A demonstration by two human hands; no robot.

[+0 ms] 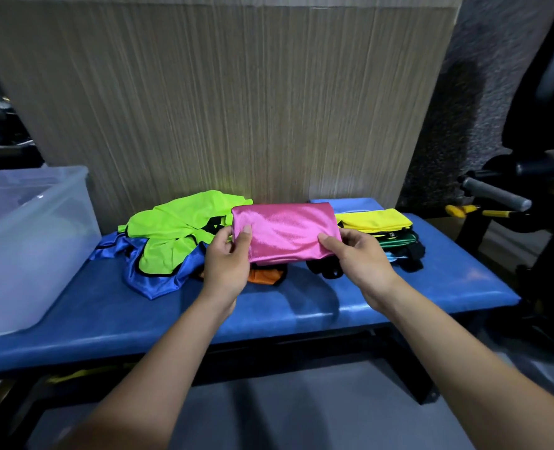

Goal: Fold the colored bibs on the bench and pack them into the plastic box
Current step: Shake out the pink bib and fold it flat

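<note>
Behind the padded blue vinyl bench (pixel 301 306) stands a pale wood-grain panel, with dark gym equipment off to the right. From the head camera, the only view we have, we hold a folded glossy pink bib (pixel 285 232) just above the bench's middle. Our left hand (pixel 227 264) pinches its left edge, thumb on top; our right hand (pixel 360 258) pinches the right edge the same way.

To the left lies a loose heap: a crumpled lime-green bib with black trim (pixel 175 228) over a shiny blue bib (pixel 158 280), with a bit of orange fabric (pixel 265 276) showing under the pink one. To the right sits a small stack of folded bibs topped by a yellow one (pixel 373 219). A translucent plastic storage box (pixel 32 254) rests on the bench's left end.

We judge the pink bib light, limp and slippery, so the fold could slide open. Gripping both short edges through all layers, or supporting it from beneath, should keep it flat on the way to the box.
</note>
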